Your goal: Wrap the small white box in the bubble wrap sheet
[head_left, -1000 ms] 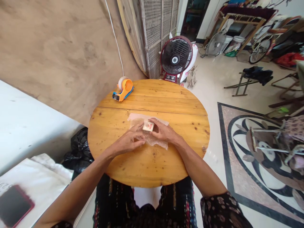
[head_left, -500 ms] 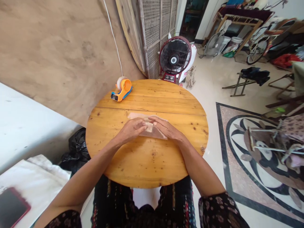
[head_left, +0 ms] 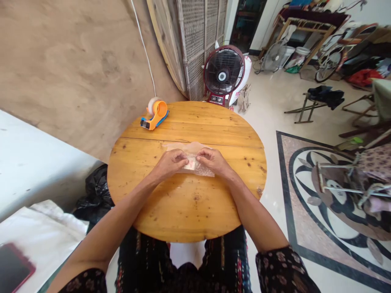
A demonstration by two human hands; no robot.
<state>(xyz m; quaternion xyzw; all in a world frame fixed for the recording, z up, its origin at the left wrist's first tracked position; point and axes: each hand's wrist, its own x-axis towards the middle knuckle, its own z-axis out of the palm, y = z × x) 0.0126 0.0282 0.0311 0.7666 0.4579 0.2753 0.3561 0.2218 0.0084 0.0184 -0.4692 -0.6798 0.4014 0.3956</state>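
On the round wooden table (head_left: 195, 203) lies a sheet of clear bubble wrap (head_left: 205, 170) with a small whitish box (head_left: 190, 163) on it. My left hand (head_left: 173, 162) is at the box's left side, thumb and fingers closed on the box and the wrap near it. From the right, my right hand (head_left: 213, 160) pinches the bubble wrap close to the box's right edge. The fingertips of both hands nearly meet over the box and hide part of it.
An orange tape dispenser (head_left: 156, 114) with a roll of tape stands at the table's far left. Behind the table is a dark red fan (head_left: 224, 71). A black plastic bag (head_left: 96, 191) and a white-covered surface (head_left: 45, 232) are at the left.
My right hand's fingers have gone from lying flat over the wrap to pinching it. The wrap now bulges up behind the box, and more of the box shows.
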